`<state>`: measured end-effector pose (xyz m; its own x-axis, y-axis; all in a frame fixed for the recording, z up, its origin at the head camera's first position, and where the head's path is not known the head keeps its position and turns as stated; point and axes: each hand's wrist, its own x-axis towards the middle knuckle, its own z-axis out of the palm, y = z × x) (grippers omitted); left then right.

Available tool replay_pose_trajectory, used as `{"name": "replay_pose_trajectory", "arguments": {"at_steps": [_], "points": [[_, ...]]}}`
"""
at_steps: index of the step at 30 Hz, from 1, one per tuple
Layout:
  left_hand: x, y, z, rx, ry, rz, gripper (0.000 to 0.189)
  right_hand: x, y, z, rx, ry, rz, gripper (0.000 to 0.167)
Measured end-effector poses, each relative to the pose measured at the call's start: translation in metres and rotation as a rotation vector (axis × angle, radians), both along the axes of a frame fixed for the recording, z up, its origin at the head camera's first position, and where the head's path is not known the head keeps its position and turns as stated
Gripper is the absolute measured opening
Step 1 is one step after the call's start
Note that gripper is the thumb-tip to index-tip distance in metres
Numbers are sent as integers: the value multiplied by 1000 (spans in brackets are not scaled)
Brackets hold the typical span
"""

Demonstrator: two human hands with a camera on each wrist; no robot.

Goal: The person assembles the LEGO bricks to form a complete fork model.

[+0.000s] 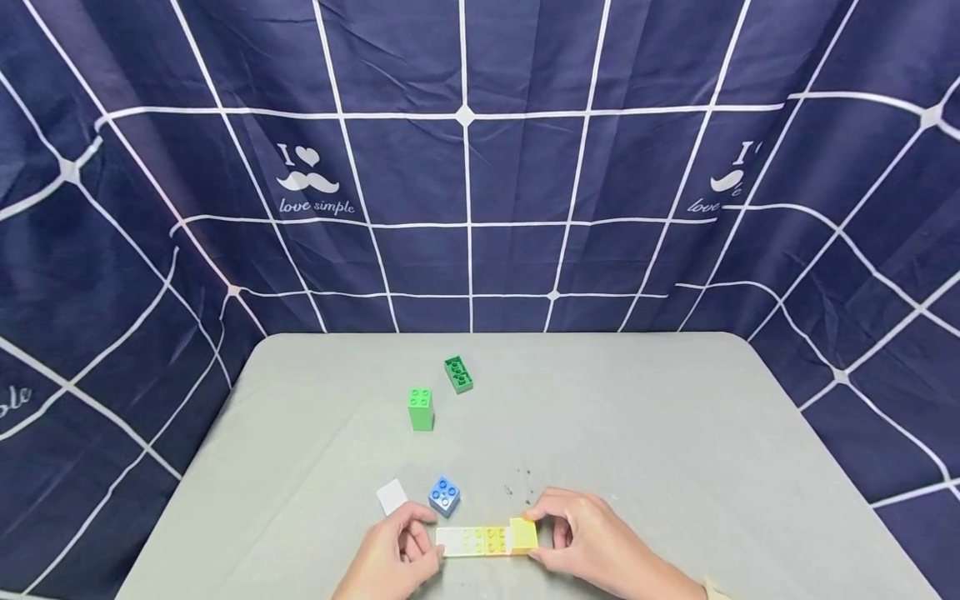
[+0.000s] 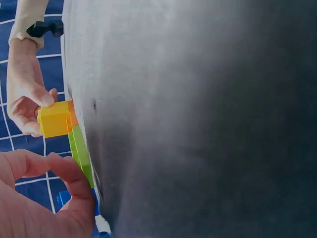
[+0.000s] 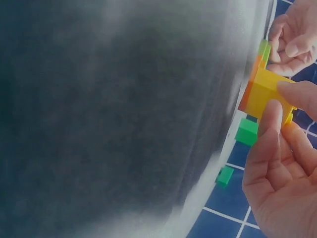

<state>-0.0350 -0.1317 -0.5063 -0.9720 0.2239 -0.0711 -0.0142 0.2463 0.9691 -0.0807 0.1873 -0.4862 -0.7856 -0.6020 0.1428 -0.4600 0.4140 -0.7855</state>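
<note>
A light green toy building brick (image 1: pixel 472 542) and an orange one (image 1: pixel 497 540) lie end to end on the table, looking pale in the head view. On the orange brick's right end sits a taller yellow brick (image 3: pixel 267 94). My right hand (image 1: pixel 585 533) pinches the yellow brick between thumb and fingers. At the row's other end, my left hand (image 1: pixel 393 550) holds the light green brick with curled fingers at its left edge. The left wrist view shows the yellow brick (image 2: pixel 55 119) raised above the row; the left fingers partly hide the light green brick (image 2: pixel 81 153).
Just behind the row stands a blue brick (image 1: pixel 444 497), with a white flat piece (image 1: pixel 392 496) to its left. Farther back are an upright green brick (image 1: pixel 422 410) and a darker green brick (image 1: pixel 459 375) on its side. A dark blue curtain (image 1: pixel 510 167) surrounds the grey table (image 1: pixel 637 433).
</note>
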Motion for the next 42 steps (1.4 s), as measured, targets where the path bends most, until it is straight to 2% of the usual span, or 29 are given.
{"name": "replay_pose_trajectory", "arguments": {"at_steps": [3,7,11,15,17,23,25,29,32,36,42], "points": [[1,0,3,-17,45,30,31,0,0,1,10,-7,-6,30],[2,3,6,-80,161,92,29,0,-1,2,21,-23,-11,30],[3,6,8,-134,293,162,35,-1,-2,3,22,-20,-12,29],[2,8,10,-178,369,212,41,-1,-2,2,14,-17,-10,29],[1,9,13,-193,353,219,43,0,-2,2,11,-17,-12,30],[-3,10,17,-225,247,211,53,2,-2,2,7,-9,-24,31],[-4,11,17,-250,251,207,57,2,-2,1,4,-2,-25,32],[-9,13,16,-313,307,209,57,3,-2,1,1,3,-26,32],[-12,14,17,-279,258,184,55,4,-2,1,2,3,-29,32],[-15,14,17,-181,117,128,59,4,-2,0,10,22,-33,32],[-19,16,15,-165,77,102,60,4,-2,-1,7,49,-32,34]]}}
